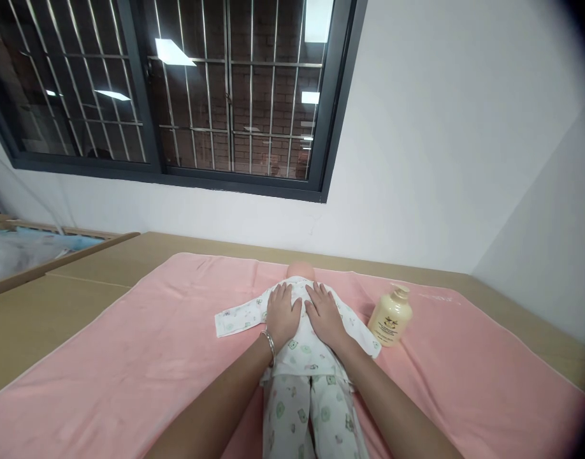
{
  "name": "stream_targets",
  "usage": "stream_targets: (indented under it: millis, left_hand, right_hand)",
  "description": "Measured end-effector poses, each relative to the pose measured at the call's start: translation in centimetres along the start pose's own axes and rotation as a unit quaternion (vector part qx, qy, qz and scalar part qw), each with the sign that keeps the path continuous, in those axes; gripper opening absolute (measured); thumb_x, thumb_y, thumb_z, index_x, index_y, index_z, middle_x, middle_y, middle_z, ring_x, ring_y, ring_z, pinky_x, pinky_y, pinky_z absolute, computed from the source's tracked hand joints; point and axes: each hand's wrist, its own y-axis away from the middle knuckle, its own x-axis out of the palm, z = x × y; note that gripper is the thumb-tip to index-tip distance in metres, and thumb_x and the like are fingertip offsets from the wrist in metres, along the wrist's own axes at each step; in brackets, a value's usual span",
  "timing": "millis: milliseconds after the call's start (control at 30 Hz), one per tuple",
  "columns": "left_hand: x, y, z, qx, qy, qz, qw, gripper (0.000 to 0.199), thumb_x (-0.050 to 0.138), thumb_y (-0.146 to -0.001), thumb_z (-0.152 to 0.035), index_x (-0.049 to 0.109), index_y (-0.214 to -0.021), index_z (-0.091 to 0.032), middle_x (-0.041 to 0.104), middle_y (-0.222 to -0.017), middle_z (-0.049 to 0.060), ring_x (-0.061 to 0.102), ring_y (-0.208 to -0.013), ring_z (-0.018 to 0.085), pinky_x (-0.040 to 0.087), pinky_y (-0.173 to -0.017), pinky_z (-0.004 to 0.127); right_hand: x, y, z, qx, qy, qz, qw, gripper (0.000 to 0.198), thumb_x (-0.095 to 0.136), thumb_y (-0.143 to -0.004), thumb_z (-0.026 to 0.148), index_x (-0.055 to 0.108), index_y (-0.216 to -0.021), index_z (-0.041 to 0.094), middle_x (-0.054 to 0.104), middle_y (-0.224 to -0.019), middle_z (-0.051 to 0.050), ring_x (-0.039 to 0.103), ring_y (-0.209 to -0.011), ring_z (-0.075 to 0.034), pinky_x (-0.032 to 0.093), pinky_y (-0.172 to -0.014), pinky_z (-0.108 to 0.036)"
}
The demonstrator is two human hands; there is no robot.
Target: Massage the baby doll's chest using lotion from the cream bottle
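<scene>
A baby doll (302, 344) in a white patterned top and trousers lies on a pink sheet (178, 357), its head (301, 271) toward the wall. My left hand (283, 313) rests flat on the left side of the doll's chest, fingers pointing toward its neck. On the chest's right side lies my right hand (325, 313), also flat, with the thumb apart from the fingers. Neither hand grips anything. The doll's sleeves spread out to both sides. Its feet are cut off at the bottom of the view.
A cream pump bottle (390, 317) stands on the sheet at the right, close to the doll's sleeve end. Wooden table surface (82, 280) shows around the sheet. At the far left is a wooden tray (125, 239) with plastic-wrapped contents. Behind are a white wall and barred window (235, 95).
</scene>
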Motion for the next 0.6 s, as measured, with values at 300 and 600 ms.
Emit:
stream_targets:
  millis: [300, 600]
  left_hand:
    - [0.5, 0.0, 0.5, -0.003, 0.044, -0.025, 0.999, 0.045, 0.039, -0.092, -0.03, 0.053, -0.129, -0.01, 0.051, -0.139, 0.016, 0.04, -0.133, 0.03, 0.027, -0.114, 0.048]
    - [0.6, 0.7, 0.9, 0.024, 0.11, -0.103, 0.988, 0.04, 0.033, -0.095, -0.027, 0.055, -0.126, -0.013, 0.053, -0.135, 0.015, 0.042, -0.131, 0.027, 0.032, -0.112, 0.048]
  right_hand:
    - [-1.0, 0.3, 1.2, 0.024, 0.011, -0.061, 0.998, 0.051, 0.037, -0.093, 0.028, 0.041, -0.141, 0.012, 0.028, -0.153, -0.015, 0.022, -0.142, -0.026, 0.015, -0.116, -0.048]
    - [-1.7, 0.7, 3.2, -0.012, -0.005, -0.035, 0.999, 0.047, 0.035, -0.09, 0.019, 0.052, -0.133, 0.016, 0.038, -0.149, -0.011, 0.026, -0.141, -0.025, 0.011, -0.116, -0.052]
